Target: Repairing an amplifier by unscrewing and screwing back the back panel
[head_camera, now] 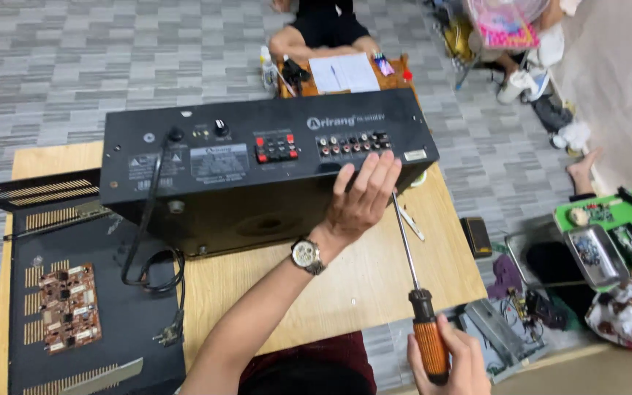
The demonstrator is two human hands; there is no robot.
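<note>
Left hand (363,197) on boxy black amplifier (257,168), right hand (451,358) gripping ribbed orange screwdriver (422,307)

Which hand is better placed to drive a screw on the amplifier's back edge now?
Right, probably: the right hand grips the orange-handled screwdriver, its tip near the black amplifier. The left hand lies flat on its edge.
</note>
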